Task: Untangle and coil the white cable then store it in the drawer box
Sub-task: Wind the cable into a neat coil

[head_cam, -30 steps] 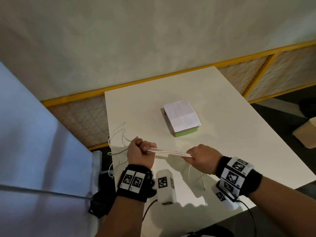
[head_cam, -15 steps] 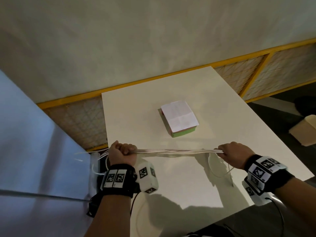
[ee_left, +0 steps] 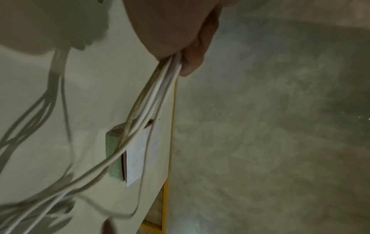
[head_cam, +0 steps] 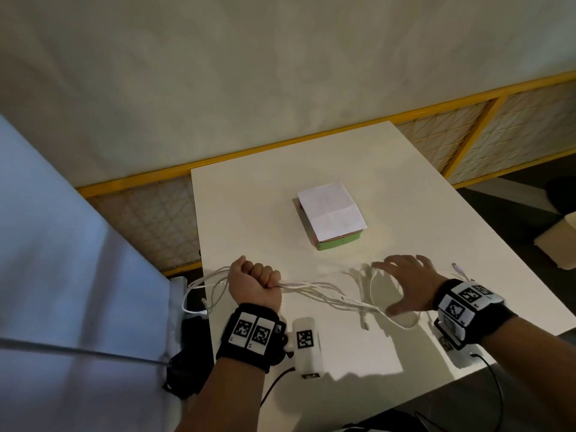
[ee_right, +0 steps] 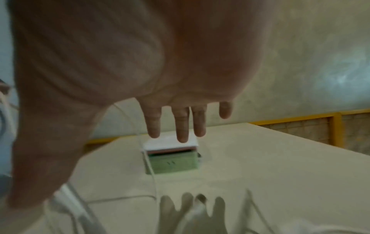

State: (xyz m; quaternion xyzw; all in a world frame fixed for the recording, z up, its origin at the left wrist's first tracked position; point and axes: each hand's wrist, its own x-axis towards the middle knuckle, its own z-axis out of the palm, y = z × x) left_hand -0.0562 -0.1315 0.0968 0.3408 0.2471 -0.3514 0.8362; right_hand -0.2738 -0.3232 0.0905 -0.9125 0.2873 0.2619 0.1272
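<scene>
My left hand [head_cam: 254, 285] is a closed fist around a bundle of strands of the white cable [head_cam: 314, 289], near the left edge of the surface [head_cam: 420, 213]. In the left wrist view the strands [ee_left: 152, 101] leave my fist together between palm and curled fingers [ee_left: 190, 63], then fan apart as they drop toward the surface. On the far side of my fist, loops of the cable spill over the left edge and hang there. From my fist the strands run rightward and lie slack on the surface, reaching under my right hand [head_cam: 405, 283].

My right hand is spread wide, palm down, fingers [ee_right: 181, 125] straight and apart, holding nothing. It hovers over the loose end of the cable; whether it touches any strand, I cannot tell. A cable end lies just in front of my right thumb, and another small connector lies beyond my right wrist.

The drawer box [head_cam: 332, 218] sits farther back, near the middle of the surface, well apart from both hands. It has a white top and a green front [ee_right: 174, 164], and the drawer looks closed. Behind the surface a yellow rail [head_cam: 280, 148] runs along the wall.
</scene>
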